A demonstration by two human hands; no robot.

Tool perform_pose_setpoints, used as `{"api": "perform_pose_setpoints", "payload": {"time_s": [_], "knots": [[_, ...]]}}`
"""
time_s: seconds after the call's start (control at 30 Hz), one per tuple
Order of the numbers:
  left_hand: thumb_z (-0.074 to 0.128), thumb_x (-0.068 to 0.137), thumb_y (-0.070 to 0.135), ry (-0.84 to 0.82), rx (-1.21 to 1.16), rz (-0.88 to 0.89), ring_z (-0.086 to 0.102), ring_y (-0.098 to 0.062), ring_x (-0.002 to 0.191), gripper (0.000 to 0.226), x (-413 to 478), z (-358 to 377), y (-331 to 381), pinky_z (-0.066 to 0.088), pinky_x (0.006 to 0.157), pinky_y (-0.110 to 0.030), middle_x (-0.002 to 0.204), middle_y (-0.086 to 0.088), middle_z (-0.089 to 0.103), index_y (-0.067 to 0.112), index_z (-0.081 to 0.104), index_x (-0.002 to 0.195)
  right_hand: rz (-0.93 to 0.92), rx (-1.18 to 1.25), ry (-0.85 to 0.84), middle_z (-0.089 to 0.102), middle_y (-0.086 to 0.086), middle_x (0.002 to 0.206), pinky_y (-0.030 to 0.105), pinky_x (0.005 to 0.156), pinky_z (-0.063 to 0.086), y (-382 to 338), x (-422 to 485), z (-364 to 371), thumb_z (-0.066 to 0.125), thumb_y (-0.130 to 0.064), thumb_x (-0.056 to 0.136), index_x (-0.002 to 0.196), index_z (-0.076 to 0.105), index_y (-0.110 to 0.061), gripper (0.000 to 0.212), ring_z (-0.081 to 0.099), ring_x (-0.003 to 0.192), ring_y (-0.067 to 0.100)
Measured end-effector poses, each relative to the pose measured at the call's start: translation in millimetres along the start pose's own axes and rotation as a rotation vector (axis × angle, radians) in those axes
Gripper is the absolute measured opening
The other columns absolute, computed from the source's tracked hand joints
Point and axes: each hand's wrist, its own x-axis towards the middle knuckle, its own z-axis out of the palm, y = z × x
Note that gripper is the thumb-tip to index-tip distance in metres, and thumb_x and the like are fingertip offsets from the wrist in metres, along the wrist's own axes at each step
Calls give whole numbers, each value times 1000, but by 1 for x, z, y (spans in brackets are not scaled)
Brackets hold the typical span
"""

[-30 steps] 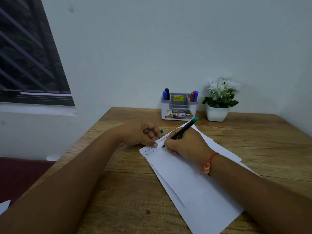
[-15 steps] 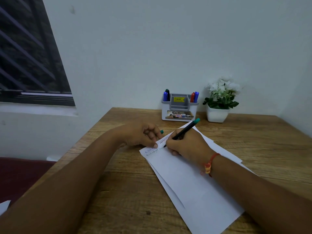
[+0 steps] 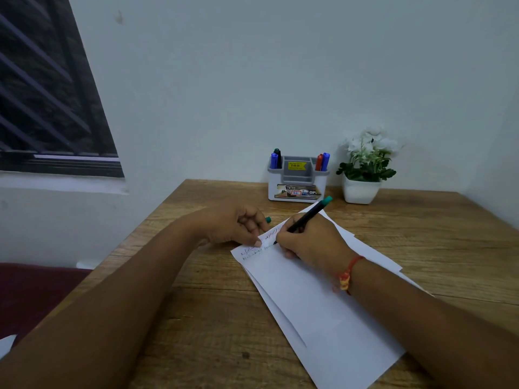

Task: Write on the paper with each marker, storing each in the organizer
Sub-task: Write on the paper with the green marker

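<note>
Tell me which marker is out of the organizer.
The black marker with the green end, gripped by the right hand, tip on the paper; the other four stand in the organizer.

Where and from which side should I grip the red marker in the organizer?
Pinch the red marker by its top end, coming straight down from above. It stands upright in the right compartment of the organizer with only that end above the rim. A blue marker stands close on its right, so pinch front to back.
</note>
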Motion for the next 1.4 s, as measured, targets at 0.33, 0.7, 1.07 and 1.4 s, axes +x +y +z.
{"api": "perform_pose_setpoints", "payload": {"time_s": [0.33,0.7,1.07,1.4], "knots": [[77,81,6,-19,14,-13,70,-17,88,31,1,-1,1,56,86,-37,100,-12,74,15,66,109,62,186,72,68,1,56,29,58,51,1,6,-8,62,-22,84,63,68,-11,25,58,50,12],[78,80,7,-9,18,-6,69,-14,87,32,2,-1,0,55,84,-34,96,-6,74,18,68,107,40,48,69,67,1,56,32,59,51,5,4,-6,71,-25,78,66,71,-10,19,58,54,12],[77,81,8,-19,11,-18,70,-12,86,32,3,-1,-1,57,81,-29,97,-4,75,17,66,109,7,22,78,62,-3,50,30,58,49,7,4,-7,69,-22,80,58,65,-15,23,57,52,9],[78,81,9,-28,14,-23,70,-16,89,32,5,-2,-2,57,84,-32,96,-3,75,18,66,109,14,15,88,66,-2,53,31,59,52,8,5,-6,68,-24,81,65,68,-13,19,59,55,10]]}}
